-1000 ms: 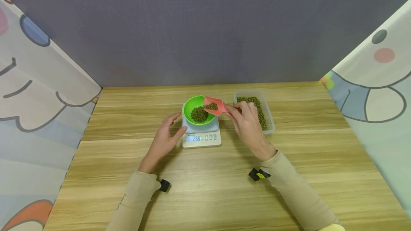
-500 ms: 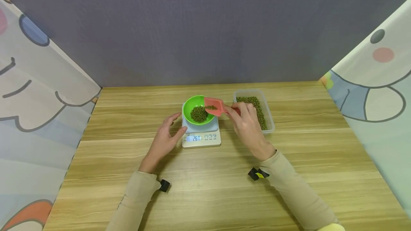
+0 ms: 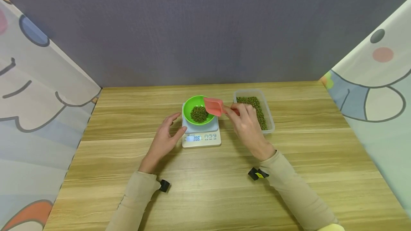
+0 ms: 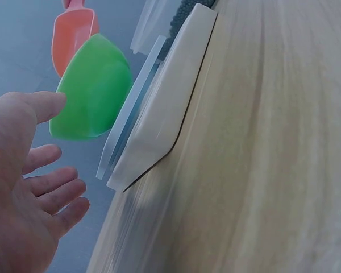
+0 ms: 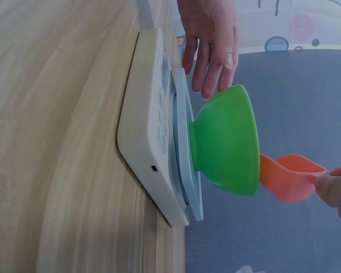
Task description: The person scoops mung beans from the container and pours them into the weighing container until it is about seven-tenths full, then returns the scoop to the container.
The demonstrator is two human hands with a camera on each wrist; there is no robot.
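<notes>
A green bowl (image 3: 189,113) with small green beans (image 3: 199,114) in its bottom stands on the platform of a white digital kitchen scale (image 3: 201,143). The display reads about 30.8. My right hand (image 3: 247,128) pinches the handle of a red scoop (image 3: 213,106), whose tip is tilted over the bowl's right rim; no beans show in it. Beside the bowl's left side, my left hand (image 3: 162,141) is held with fingers spread and relaxed, gripping nothing. In the left wrist view its thumb overlaps the bowl (image 4: 96,91).
A clear plastic box (image 3: 271,123) of the same green beans stands right of the scale, partly behind the right hand. Wood-grain table (image 3: 205,195) lies beneath everything, with a grey wall (image 3: 205,27) along its back and printed cartoon panels at both sides.
The beans in the scoop have gone into the bowl as the scoop tilted. The scale reading has risen from about 26 to about 30.8. My left hand has stayed still.
</notes>
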